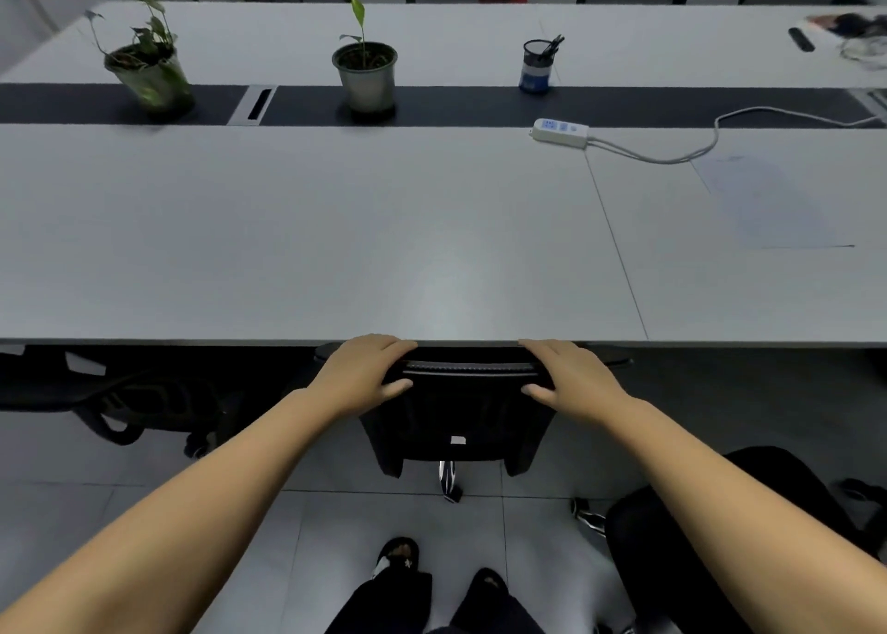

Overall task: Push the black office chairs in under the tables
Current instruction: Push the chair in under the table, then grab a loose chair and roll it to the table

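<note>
Black office chair (461,408) sits at the grey table's (336,230) near edge, its backrest top clasped by left hand (365,374) and right hand (571,376). Tiled floor below. Two potted plants, one pen cup (536,66), one power strip (560,132) rest on top.

Surface (336,230) pale grey laminate, smooth, matt with soft sheen near front edge; dark matt strip (456,105) down its middle. Chair back (461,412) black mesh cloth, top rail black plastic. Floor (537,537) glossy grey tile; power strip (560,132) white smooth plastic.
</note>
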Available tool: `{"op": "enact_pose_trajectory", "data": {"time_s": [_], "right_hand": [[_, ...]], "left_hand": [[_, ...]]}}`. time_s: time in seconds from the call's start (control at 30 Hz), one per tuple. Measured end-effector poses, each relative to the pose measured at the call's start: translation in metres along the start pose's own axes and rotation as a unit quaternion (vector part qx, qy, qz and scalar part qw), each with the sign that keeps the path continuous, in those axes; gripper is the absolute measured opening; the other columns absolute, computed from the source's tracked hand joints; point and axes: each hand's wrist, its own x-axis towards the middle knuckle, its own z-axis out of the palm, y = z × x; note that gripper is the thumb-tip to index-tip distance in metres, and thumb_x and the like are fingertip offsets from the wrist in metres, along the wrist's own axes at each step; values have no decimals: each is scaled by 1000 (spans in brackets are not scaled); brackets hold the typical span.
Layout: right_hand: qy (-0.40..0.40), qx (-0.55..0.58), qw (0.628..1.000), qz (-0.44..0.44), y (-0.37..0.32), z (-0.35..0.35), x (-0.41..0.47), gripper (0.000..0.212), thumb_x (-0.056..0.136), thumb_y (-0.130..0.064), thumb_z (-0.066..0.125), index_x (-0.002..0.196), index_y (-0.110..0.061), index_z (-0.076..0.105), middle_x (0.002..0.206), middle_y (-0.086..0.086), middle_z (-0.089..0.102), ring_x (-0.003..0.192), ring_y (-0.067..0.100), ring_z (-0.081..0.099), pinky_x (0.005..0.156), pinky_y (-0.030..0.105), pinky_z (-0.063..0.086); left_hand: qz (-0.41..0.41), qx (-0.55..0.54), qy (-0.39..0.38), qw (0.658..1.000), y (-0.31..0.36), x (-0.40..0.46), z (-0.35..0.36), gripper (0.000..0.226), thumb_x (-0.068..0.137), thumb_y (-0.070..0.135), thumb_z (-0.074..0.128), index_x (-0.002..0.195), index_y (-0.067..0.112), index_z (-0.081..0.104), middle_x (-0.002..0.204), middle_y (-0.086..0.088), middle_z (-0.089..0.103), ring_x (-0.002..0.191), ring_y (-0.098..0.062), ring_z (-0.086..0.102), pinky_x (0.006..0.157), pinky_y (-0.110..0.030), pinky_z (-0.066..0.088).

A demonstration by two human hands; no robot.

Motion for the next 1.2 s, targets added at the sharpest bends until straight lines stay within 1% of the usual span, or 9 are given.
{"op": "enact_pose_trajectory", "data": {"time_s": [0.1, 0.17, 0.3, 0.43, 0.57, 0.73, 0.87, 0.97, 1.2], "right_hand": [[81, 119, 989, 28, -18, -7, -32, 65, 84, -41, 59, 140, -24, 30, 142, -1, 44, 129, 18, 40, 105, 35, 34], [129, 244, 958, 82, -34, -8, -60, 63, 84, -39, 61, 139, -27, 32, 140, -6, 44, 129, 12, 39, 105, 31, 33], [251, 459, 832, 184, -73, 1, -117, 52, 84, -25, 63, 130, -33, 42, 127, -11, 53, 114, -1, 50, 95, 18, 39], [311, 564, 724, 246, -122, 21, -163, 45, 85, -18, 60, 121, -41, 44, 122, -14, 56, 105, -7, 54, 82, 15, 45], [355, 586, 663, 301, -170, 46, -192, 45, 85, -14, 59, 118, -43, 46, 121, -12, 58, 104, -7, 56, 78, 16, 46], [436, 562, 599, 368, -217, 67, -214, 47, 82, -15, 59, 117, -44, 45, 119, -10, 59, 105, -2, 58, 77, 14, 49], [494, 528, 547, 421, -237, 83, -246, 46, 84, -16, 59, 120, -41, 44, 119, -13, 58, 103, -6, 56, 75, 2, 45], [529, 503, 504, 462, -245, 94, -278, 47, 85, -16, 58, 125, -36, 44, 120, -15, 57, 101, -10, 55, 74, 9, 45], [589, 466, 417, 513, -266, 130, -370, 43, 85, -12, 58, 121, -34, 46, 116, -14, 59, 97, -10, 57, 78, 17, 42]], "left_hand": [[-14, -114, 72, 991, 10, -26, -8, 57, 82, 51, 45, 131, 22, 45, 130, 1, 55, 120, -17, 48, 96, -28, 37], [-34, -202, 108, 973, 16, -41, -14, 52, 83, 49, 49, 129, 26, 47, 125, 9, 56, 118, -10, 49, 95, -24, 37], [-39, -363, 149, 919, 23, -69, -26, 40, 86, 17, 62, 120, 34, 53, 112, 19, 62, 108, 4, 55, 94, -21, 46], [4, -434, 104, 895, 21, -100, -30, 39, 79, 29, 61, 114, 48, 54, 111, 23, 62, 105, 1, 59, 88, -10, 46], [24, -478, 76, 875, 19, -123, -24, 39, 70, 46, 56, 109, 50, 57, 109, 20, 65, 103, -3, 61, 84, -10, 47], [72, -485, 18, 871, 21, -128, -14, 32, 82, 28, 65, 109, 44, 58, 110, 15, 65, 103, -5, 62, 81, -8, 47], [120, -476, -36, 871, 34, -130, -11, 33, 82, 26, 64, 106, 48, 59, 111, 15, 65, 101, -5, 63, 79, -9, 49], [146, -468, -61, 869, 51, -133, -5, 39, 75, 25, 57, 103, 53, 59, 111, 13, 66, 100, -6, 64, 80, -13, 51], [205, -471, -134, 848, 124, -173, 21, 38, 69, 47, 58, 107, 45, 60, 112, 11, 66, 99, -7, 64, 87, -25, 51]]}}
